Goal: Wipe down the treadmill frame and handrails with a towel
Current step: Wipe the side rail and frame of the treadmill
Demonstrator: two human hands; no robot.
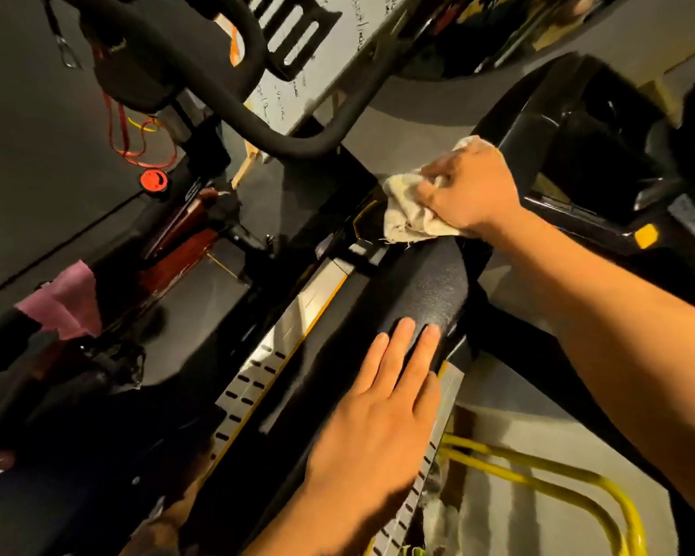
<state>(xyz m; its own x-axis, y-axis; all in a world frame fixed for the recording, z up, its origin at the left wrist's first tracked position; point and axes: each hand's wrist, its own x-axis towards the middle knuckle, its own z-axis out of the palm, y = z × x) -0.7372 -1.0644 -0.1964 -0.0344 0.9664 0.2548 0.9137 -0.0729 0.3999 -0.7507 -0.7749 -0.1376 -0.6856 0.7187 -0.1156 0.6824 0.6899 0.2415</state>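
Note:
A black textured treadmill frame cover (pixel 430 286) runs diagonally through the middle of the head view. My right hand (pixel 472 190) is closed on a crumpled cream towel (pixel 404 210) and presses it against the upper end of that cover. My left hand (pixel 382 407) lies flat, fingers spread, on the lower part of the same cover and holds nothing. A curved black padded handrail (pixel 233 106) crosses the upper left, apart from both hands.
A silver slotted side rail (pixel 269 355) with a yellow edge runs beside the cover. A red stop button (pixel 153 181) and red cord sit upper left. A pink cloth (pixel 67 302) hangs at left. Yellow tubing (pixel 538 479) lies lower right. Another black machine (pixel 594 126) stands upper right.

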